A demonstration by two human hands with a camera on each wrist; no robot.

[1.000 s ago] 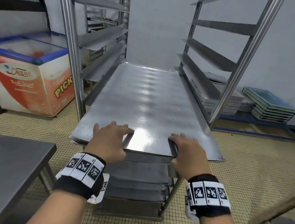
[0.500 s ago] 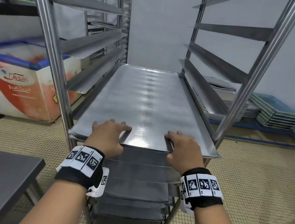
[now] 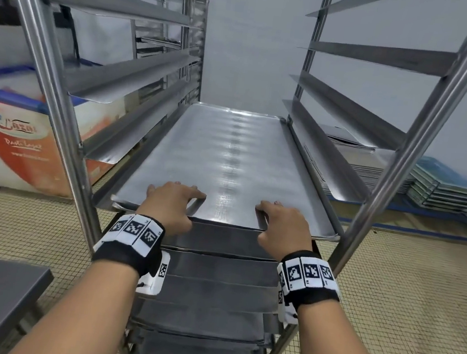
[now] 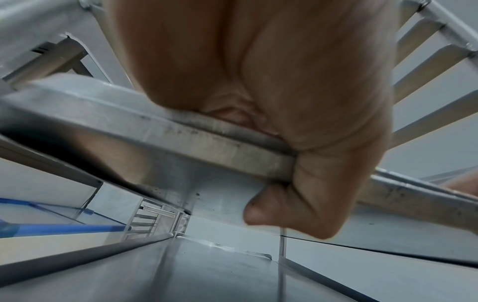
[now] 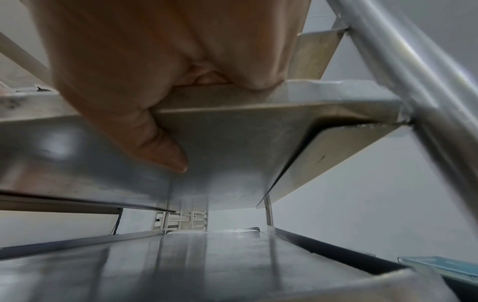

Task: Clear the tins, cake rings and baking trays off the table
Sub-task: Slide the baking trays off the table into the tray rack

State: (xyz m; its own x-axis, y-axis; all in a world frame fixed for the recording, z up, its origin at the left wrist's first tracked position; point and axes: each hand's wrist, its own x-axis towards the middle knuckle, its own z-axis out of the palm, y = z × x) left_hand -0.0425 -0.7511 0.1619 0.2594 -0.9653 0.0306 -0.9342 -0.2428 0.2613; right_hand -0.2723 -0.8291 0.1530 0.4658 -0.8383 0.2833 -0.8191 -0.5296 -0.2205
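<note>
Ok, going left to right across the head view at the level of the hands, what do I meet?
Red-and-white chest freezer → steel front-left rack post → left hand gripping the shiny flat steel baking tray → right hand on the same tray → steel front-right rack post → stack of teal trays.

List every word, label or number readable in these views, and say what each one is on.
"Lazar", uncertain, in red script on a white oval: front of the orange and white chest freezer.
White script line under it: too blurred to read.
Small white web-address line below that: too blurred to read.
Black and white square marker patterns on the wristbands: codes, not text.
Steel trays and rack: no text.
</note>
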